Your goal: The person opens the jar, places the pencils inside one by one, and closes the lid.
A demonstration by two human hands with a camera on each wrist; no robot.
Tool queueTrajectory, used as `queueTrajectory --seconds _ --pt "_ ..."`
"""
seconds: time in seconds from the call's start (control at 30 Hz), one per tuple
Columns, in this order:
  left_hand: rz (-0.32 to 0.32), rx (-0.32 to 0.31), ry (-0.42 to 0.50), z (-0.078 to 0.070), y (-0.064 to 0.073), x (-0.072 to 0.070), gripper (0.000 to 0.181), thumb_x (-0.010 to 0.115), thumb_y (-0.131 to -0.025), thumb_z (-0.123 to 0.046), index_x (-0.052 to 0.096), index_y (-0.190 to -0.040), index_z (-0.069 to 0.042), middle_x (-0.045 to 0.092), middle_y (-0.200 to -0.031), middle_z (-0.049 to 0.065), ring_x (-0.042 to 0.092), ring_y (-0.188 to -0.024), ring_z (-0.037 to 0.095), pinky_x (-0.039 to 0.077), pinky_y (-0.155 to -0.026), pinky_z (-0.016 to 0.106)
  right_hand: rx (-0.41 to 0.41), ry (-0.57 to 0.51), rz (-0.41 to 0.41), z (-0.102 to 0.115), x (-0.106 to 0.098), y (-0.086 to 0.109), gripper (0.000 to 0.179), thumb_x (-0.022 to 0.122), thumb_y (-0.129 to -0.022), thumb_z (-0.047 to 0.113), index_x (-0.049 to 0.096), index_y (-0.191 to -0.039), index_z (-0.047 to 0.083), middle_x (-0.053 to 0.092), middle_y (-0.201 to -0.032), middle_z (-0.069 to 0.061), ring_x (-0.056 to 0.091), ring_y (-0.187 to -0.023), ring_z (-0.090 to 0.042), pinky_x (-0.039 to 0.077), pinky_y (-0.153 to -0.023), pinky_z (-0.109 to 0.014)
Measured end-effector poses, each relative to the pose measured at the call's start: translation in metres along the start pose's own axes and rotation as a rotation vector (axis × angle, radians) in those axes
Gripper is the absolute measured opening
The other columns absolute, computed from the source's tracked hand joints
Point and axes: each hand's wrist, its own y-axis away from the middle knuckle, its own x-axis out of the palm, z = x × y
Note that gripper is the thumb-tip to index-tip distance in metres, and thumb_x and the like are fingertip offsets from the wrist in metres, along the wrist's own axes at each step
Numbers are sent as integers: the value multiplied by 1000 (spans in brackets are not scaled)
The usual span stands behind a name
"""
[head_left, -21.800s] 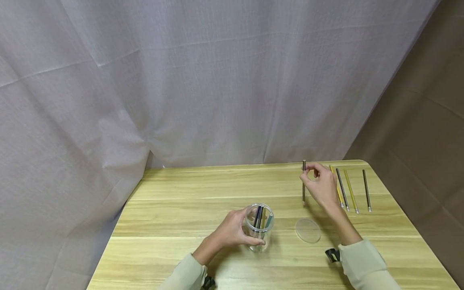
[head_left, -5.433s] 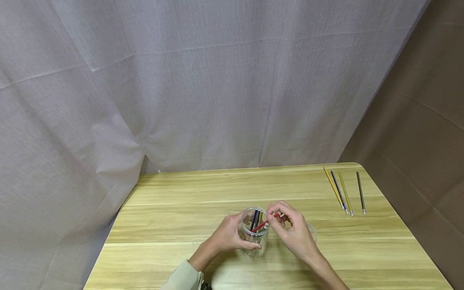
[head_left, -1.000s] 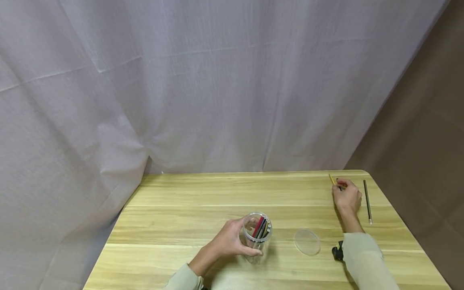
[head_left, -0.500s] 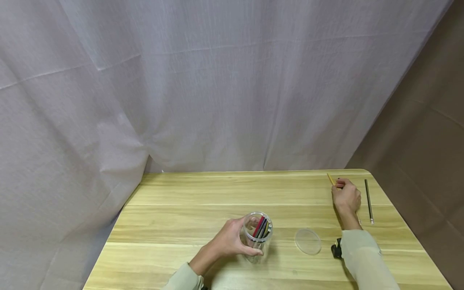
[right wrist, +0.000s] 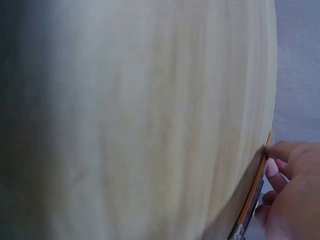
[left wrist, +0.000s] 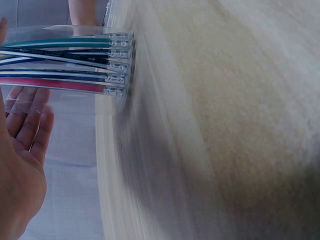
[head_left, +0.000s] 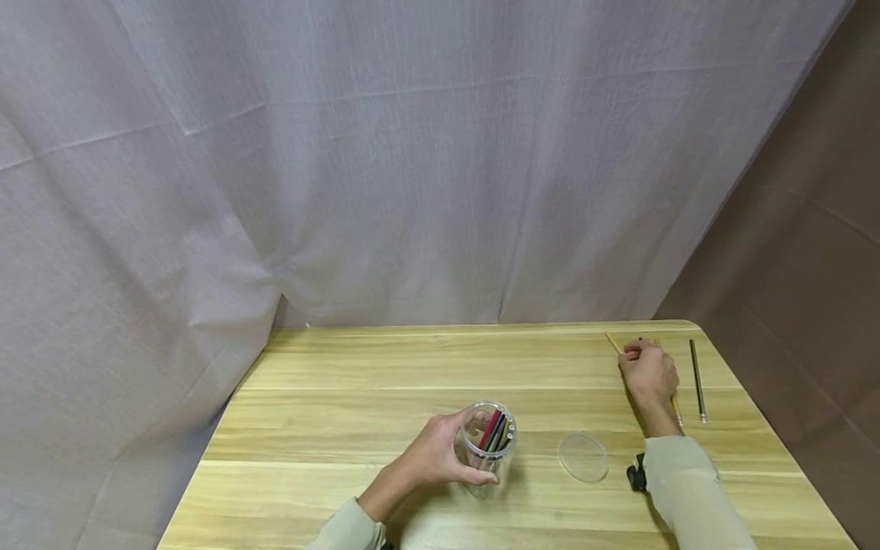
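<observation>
My left hand grips a clear jar on the table, thumb along its near side. Inside stand several pencils, among them a red pencil and, in the left wrist view, a green pencil; their metal-banded ends point down. At the far right, my right hand pinches a yellow pencil between thumb and finger, low over the tabletop. The right wrist view shows the thumb against this yellow pencil, with a dark pencil close beside it. The hand hides most of that dark pencil.
Right of the right hand lies a black pencil; a second yellow pencil is partly covered by the hand. A clear round lid lies flat between jar and right arm. Grey curtain hangs behind the table.
Earlier, my right hand held a dark pencil, then put a red one in the jar. It has since reached the far-right pencils; the yellow pencil has just shifted left. The left hand still holds the jar.
</observation>
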Motion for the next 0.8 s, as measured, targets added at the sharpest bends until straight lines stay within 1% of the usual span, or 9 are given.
queueTrajectory --seconds 0.13,0.3,0.43,0.57,0.67,0.8 --pt "-3 8 -15 0 0 1 83 100 -72 -40 60 -141 -18 76 -122 -6 68 -110 4 53 -104 30 -33 20 33 4 -2 3 24 63 -92 14 76 -109 4 74 -103 -22 66 -98 -52 50 -69 -61" --pt "-2 3 -17 1 1 1 83 99 -72 -41 60 -141 -18 75 -122 -6 68 -110 4 54 -104 31 -66 25 54 11 -6 7 29 64 -90 16 77 -112 4 74 -103 -24 65 -99 -52 49 -68 -60" --pt "-1 -1 -22 1 0 1 82 99 -72 -41 60 -140 -18 75 -124 -5 68 -111 4 53 -105 32 -103 14 47 19 -11 10 33 64 -89 17 77 -116 4 75 -104 -24 66 -96 -52 49 -65 -59" --pt "-5 2 -30 1 0 1 82 99 -72 -42 60 -140 -18 75 -124 -5 68 -110 4 54 -104 31 -141 2 50 29 -16 13 31 67 -92 18 77 -117 3 76 -101 -21 68 -92 -48 50 -63 -55" --pt "-7 6 -29 1 0 1 83 99 -72 -42 60 -140 -18 75 -123 -6 68 -110 4 54 -103 31 -164 -18 38 38 -21 15 27 71 -92 19 77 -113 3 75 -95 -17 68 -85 -43 49 -59 -50" --pt "-6 6 -16 1 0 1 84 100 -71 -41 59 -142 -19 75 -122 -6 69 -109 4 54 -104 31 -192 -45 -3 51 -28 19 23 69 -89 18 77 -106 5 74 -89 -14 66 -77 -38 46 -53 -46"
